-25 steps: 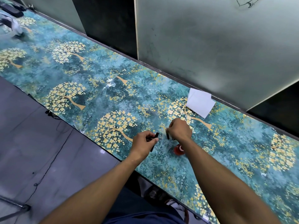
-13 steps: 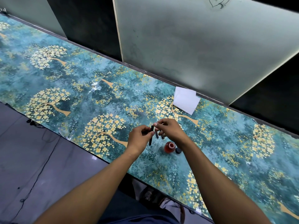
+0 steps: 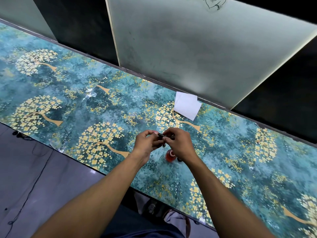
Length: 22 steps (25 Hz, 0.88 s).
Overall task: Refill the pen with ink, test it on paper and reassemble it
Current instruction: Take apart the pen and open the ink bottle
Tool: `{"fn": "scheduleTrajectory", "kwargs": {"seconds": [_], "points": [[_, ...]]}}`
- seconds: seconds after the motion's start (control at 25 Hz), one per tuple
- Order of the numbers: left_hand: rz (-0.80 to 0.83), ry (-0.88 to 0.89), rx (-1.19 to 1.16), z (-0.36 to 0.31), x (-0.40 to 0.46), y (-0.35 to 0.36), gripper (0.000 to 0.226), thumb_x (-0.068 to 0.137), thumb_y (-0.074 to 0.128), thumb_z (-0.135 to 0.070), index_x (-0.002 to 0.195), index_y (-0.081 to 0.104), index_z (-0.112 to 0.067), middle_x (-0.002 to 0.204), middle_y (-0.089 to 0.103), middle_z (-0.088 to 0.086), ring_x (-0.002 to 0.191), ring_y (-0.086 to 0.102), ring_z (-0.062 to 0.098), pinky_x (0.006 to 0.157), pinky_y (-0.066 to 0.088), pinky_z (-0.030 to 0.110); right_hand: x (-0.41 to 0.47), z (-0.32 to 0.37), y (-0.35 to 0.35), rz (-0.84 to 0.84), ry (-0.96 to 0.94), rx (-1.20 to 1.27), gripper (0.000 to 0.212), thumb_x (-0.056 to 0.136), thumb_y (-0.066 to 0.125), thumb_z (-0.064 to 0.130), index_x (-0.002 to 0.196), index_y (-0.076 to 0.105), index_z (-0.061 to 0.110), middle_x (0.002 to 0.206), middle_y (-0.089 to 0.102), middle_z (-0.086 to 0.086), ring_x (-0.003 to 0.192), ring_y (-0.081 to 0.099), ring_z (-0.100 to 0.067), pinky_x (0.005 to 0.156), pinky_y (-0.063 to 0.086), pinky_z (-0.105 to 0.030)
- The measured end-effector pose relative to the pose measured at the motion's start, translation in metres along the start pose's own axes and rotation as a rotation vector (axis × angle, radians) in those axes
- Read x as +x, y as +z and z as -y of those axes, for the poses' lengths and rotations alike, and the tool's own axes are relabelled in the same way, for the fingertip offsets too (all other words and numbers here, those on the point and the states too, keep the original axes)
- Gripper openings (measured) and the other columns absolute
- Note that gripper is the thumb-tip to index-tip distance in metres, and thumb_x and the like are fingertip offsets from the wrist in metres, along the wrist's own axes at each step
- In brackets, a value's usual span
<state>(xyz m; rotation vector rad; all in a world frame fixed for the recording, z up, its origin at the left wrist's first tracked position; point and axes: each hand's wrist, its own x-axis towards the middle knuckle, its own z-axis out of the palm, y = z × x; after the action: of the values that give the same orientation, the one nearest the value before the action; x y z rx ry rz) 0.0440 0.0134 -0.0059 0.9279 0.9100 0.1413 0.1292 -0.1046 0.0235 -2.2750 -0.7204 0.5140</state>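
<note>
Both forearms reach forward over the near edge of the desk (image 3: 51, 79), and the hands meet just above it. The left hand (image 3: 145, 143) and right hand (image 3: 180, 143) each pinch an end of a slim black pen (image 3: 161, 134) with curled fingers, holding it level between them. Most of the pen is hidden. A red ink bottle (image 3: 170, 155) stands just nearer, partly behind the right wrist. White folded paper (image 3: 187, 105) lies farther off.
</note>
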Motion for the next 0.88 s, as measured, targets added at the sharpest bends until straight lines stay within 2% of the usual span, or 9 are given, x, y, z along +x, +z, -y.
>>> {"fn": "scheduleTrajectory", "kwargs": {"seconds": [0.08, 0.24, 0.36, 0.48, 0.56, 0.68, 0.88], "points": [[0.011, -0.026, -0.013, 0.0, 0.002, 0.001, 0.007, 0.097, 0.058, -0.011, 0.096, 0.063, -0.006, 0.087, 0.072, 0.014, 0.07, 0.071, 0.023, 0.069, 0.057, 0.034, 0.0, 0.0, -0.005, -0.057, -0.018, 0.009, 0.008, 0.085, 0.077, 0.017, 0.091, 0.074, 0.019, 0.084, 0.074, 0.005, 0.077, 0.067, -0.009, 0.075, 0.055, -0.028], [0.048, -0.115, -0.159, 0.001, 0.001, 0.006, 0.008, 0.098, 0.056, -0.008, 0.094, 0.062, -0.005, 0.082, 0.067, 0.013, 0.065, 0.064, 0.02, 0.066, 0.054, 0.033, -0.002, 0.004, -0.012, -0.149, -0.028, 0.103, 0.009, 0.086, 0.078, 0.016, 0.092, 0.072, 0.019, 0.08, 0.07, 0.01, 0.069, 0.061, 0.003, 0.064, 0.046, -0.011], [0.062, -0.171, -0.258, 0.003, -0.002, 0.008, 0.007, 0.097, 0.056, -0.007, 0.098, 0.062, -0.003, 0.082, 0.067, 0.013, 0.065, 0.063, 0.02, 0.065, 0.055, 0.033, -0.006, 0.005, -0.014, -0.189, -0.079, 0.099, 0.009, 0.086, 0.078, 0.016, 0.091, 0.071, 0.018, 0.081, 0.069, 0.009, 0.071, 0.062, 0.001, 0.066, 0.05, -0.017], [0.082, -0.198, -0.313, 0.004, -0.002, 0.007, 0.01, 0.096, 0.059, -0.008, 0.094, 0.065, 0.0, 0.078, 0.066, 0.013, 0.065, 0.064, 0.018, 0.066, 0.057, 0.031, -0.006, 0.007, -0.016, -0.252, -0.182, 0.072, 0.008, 0.086, 0.077, 0.018, 0.087, 0.069, 0.017, 0.08, 0.068, 0.004, 0.069, 0.061, -0.005, 0.065, 0.047, -0.017], [0.09, -0.211, -0.337, 0.005, -0.002, 0.007, 0.011, 0.095, 0.06, -0.009, 0.092, 0.066, 0.0, 0.078, 0.067, 0.012, 0.067, 0.064, 0.018, 0.068, 0.057, 0.031, -0.003, 0.007, -0.016, -0.202, -0.222, -0.005, 0.009, 0.085, 0.077, 0.02, 0.086, 0.068, 0.017, 0.079, 0.067, 0.002, 0.069, 0.06, -0.01, 0.066, 0.048, -0.021], [0.11, -0.226, -0.351, 0.005, -0.003, 0.007, 0.007, 0.095, 0.06, -0.006, 0.092, 0.065, -0.002, 0.081, 0.067, 0.013, 0.073, 0.063, 0.021, 0.076, 0.056, 0.034, -0.005, 0.004, -0.012, -0.13, -0.193, -0.08, 0.011, 0.085, 0.077, 0.023, 0.086, 0.069, 0.016, 0.079, 0.068, -0.001, 0.071, 0.061, -0.015, 0.068, 0.052, -0.032], [0.104, -0.223, -0.365, 0.005, -0.001, 0.004, 0.004, 0.094, 0.06, -0.003, 0.095, 0.064, -0.001, 0.081, 0.068, 0.013, 0.071, 0.064, 0.019, 0.075, 0.057, 0.032, -0.007, 0.005, -0.013, -0.19, -0.188, -0.078, 0.01, 0.086, 0.077, 0.021, 0.087, 0.069, 0.014, 0.079, 0.067, 0.0, 0.069, 0.06, -0.013, 0.066, 0.053, -0.033]]}}
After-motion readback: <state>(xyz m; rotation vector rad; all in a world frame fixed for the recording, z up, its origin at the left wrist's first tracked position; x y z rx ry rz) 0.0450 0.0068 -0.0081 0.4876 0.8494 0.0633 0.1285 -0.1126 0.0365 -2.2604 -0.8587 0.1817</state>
